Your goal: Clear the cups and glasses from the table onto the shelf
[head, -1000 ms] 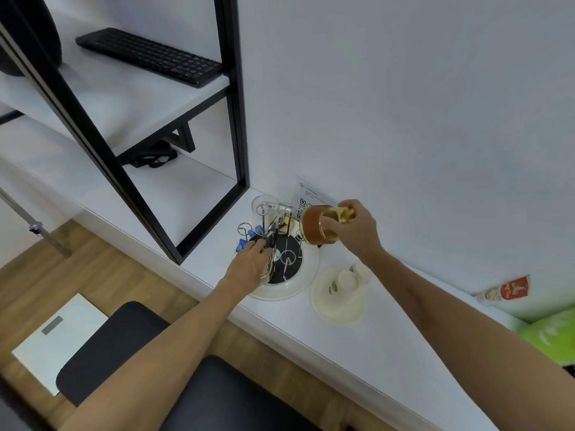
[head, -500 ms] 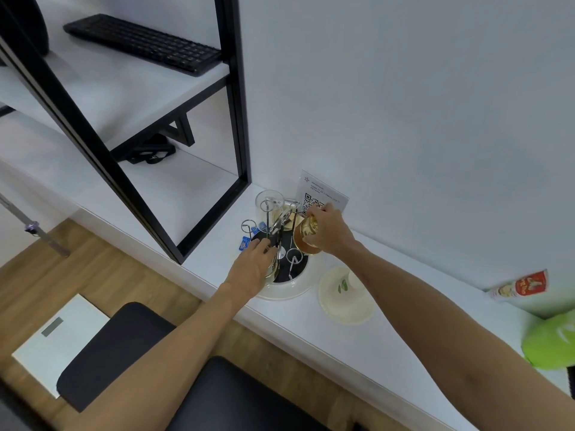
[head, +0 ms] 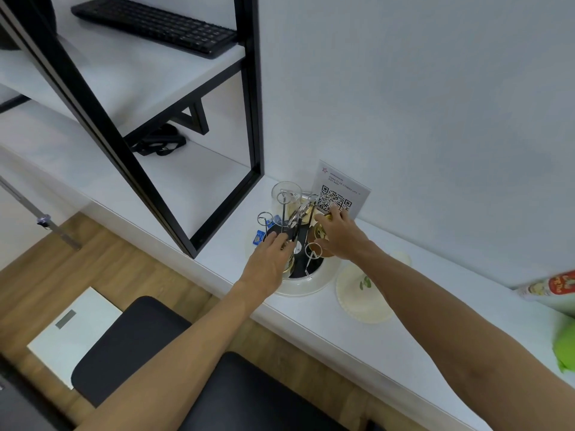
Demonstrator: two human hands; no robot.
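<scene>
An amber glass (head: 320, 233) is gripped by the right hand (head: 340, 236) and set over a peg of the wire cup rack (head: 298, 222), near the counter's back edge. The rack's base is pressed by the left hand (head: 270, 259), fingers laid fairly flat. The glass is best lowered squarely and released only once seated, clear of the clear glass (head: 286, 197) hung behind.

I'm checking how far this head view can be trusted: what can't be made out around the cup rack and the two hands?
- Amber cup: mostly hidden by the right hand; its seating on the wire rack is unclear.
- Left hand: its fingertips are lost among the wires, so what they touch is unclear.
- Saucer: the right forearm covers its far part.
- QR card: print too small to read.
- Green thing: cut off by the right edge.
</scene>
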